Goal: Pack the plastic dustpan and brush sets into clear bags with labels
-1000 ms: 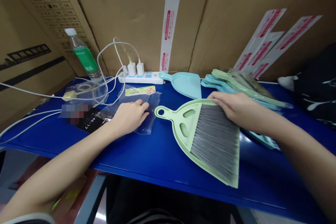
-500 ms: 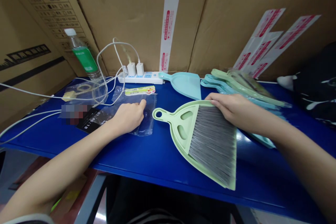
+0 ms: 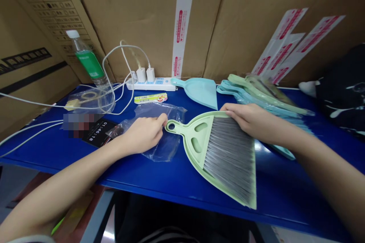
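Note:
A light green dustpan (image 3: 190, 155) is tilted above the blue table with a matching brush (image 3: 225, 155) nested in it, grey bristles facing me. My right hand (image 3: 242, 115) is closed on its upper edge, the thumb in front near the bristles. My left hand (image 3: 149, 131) is closed in a pinch on a clear plastic bag (image 3: 165, 146), which lies partly beneath it on the table. Its fingertips are right beside the hanging hole of the green handle; whether they touch it I cannot tell.
Behind lie a yellow-green label card (image 3: 150, 98), a blue dustpan (image 3: 201, 90) and a white power strip (image 3: 151, 84). Several bagged dustpan sets (image 3: 256, 95) are piled at right. A phone (image 3: 99, 132), white cables (image 3: 37, 105) and a bottle (image 3: 90, 64) stand or lie left. Cardboard walls the back.
My left hand has moved right to the green handle, dragging the plastic bag out from under the label card. The dustpan and right hand have barely shifted.

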Demonstrator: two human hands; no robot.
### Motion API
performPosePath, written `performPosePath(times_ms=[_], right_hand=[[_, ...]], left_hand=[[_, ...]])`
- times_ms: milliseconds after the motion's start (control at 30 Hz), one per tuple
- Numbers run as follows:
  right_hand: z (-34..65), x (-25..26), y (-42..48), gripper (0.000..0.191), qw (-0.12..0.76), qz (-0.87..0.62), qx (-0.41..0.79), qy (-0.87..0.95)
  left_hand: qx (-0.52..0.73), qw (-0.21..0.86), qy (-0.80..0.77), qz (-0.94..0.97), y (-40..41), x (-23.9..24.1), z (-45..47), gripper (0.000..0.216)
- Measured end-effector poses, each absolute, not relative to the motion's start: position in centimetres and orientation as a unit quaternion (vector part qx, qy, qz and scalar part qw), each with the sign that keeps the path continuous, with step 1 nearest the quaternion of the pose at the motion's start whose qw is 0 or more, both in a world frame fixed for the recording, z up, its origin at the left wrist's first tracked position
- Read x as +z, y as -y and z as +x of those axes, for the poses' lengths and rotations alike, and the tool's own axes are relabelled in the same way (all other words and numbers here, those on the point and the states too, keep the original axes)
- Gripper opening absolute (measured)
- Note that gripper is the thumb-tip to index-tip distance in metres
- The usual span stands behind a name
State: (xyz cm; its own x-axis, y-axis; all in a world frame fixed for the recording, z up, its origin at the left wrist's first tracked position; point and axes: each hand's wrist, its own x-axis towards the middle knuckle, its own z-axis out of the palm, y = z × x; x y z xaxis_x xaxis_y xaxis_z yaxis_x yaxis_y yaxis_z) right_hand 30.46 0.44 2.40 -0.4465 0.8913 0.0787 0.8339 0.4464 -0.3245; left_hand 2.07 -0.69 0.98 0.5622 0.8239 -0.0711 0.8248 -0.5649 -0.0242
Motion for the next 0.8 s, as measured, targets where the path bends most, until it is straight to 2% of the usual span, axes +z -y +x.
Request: performPosePath(times_ms=[167, 800], right_hand=[[30.1, 2.1, -0.4, 0.030, 0.110, -0.505, 0.150, 0.843], [28.5, 1.4, 0.3, 0.030, 0.125, -0.519, 0.180, 0.826]], left_hand=[[0.012, 0.060, -0.444, 0.894, 0.7, 0.6, 1.9, 0.013], [0.100, 0.129, -0.392, 0.905, 1.0, 0.9, 2.1, 0.010]])
